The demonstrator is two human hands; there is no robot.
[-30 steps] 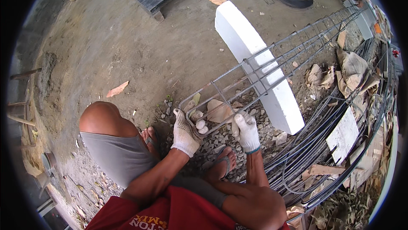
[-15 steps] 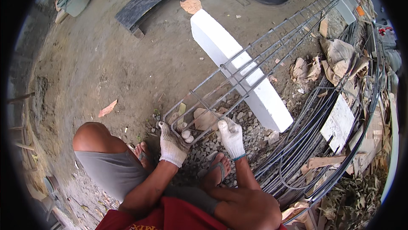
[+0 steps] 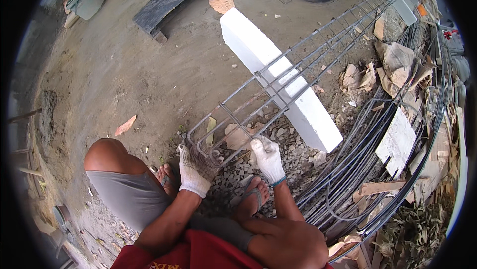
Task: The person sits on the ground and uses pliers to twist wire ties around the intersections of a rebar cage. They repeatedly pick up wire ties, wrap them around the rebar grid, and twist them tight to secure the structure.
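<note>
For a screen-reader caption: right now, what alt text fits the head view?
Two gloved hands, left hand and right hand, grip the near end of a long rebar cage lying over a white block on dusty ground, above the crouching person's sandalled feet.

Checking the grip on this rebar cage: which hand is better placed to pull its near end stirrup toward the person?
Left, probably. The left hand is already at the corner of the rebar cage, at its end stirrup. The right hand holds a long bar further in.
</note>
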